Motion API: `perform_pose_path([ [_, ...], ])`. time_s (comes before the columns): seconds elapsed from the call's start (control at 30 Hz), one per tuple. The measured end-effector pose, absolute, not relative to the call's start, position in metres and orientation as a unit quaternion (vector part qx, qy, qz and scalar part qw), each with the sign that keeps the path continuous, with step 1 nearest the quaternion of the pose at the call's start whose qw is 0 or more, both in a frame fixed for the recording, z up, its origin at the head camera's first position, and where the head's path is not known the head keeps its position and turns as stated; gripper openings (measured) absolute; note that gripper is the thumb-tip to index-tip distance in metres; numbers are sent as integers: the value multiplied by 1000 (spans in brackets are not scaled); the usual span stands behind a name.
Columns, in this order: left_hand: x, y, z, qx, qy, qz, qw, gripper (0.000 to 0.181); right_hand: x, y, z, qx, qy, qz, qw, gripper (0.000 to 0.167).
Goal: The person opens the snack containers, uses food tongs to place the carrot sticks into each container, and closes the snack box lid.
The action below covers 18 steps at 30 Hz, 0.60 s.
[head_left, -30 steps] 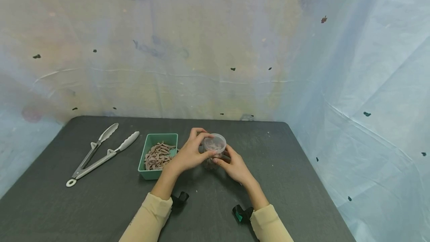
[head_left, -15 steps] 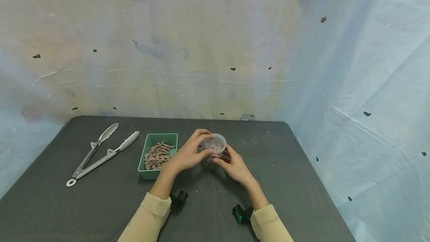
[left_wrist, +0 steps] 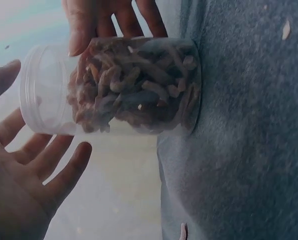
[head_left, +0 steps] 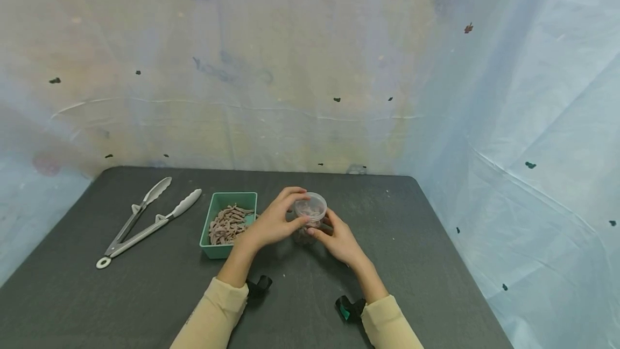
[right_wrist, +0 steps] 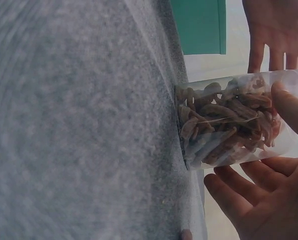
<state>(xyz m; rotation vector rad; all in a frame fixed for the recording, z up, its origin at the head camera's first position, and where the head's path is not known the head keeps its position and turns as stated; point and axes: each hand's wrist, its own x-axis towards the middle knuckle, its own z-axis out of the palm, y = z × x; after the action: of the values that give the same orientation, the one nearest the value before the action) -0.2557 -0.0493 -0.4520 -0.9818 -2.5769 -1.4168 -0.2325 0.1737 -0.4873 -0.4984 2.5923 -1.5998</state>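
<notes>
A clear plastic jar (left_wrist: 134, 85), filled with brown, twisted dried strips, stands upright on the dark table. Around its translucent lid (head_left: 314, 201) lie the thumb and fingers of my left hand (head_left: 274, 222), coming from the left. My right hand (head_left: 343, 241) grips the jar's body from the right, its thumb across the near side. In the right wrist view that thumb (right_wrist: 290, 109) lies over the upper part of the jar. Left of the hands is a green tray (head_left: 216, 252) holding more brown strips (head_left: 227, 226).
Spread tongs (head_left: 128, 241) with pale tips lie at the table's left. Small crumbs dot the dark tabletop (head_left: 411, 273). A plastic sheet (head_left: 290, 69) hangs behind the back edge and along the right side.
The fingers of my left hand have shifted very slightly at the lid. The jar, my right hand, the tray and the tongs hold their places.
</notes>
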Motion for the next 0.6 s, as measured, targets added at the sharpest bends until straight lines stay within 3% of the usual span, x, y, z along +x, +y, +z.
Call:
perform_pose_path([
  [0.6,-256,-43,-454,-320,-830,-455,36,49,-232,175,-489,-163,841,-515,25,73],
])
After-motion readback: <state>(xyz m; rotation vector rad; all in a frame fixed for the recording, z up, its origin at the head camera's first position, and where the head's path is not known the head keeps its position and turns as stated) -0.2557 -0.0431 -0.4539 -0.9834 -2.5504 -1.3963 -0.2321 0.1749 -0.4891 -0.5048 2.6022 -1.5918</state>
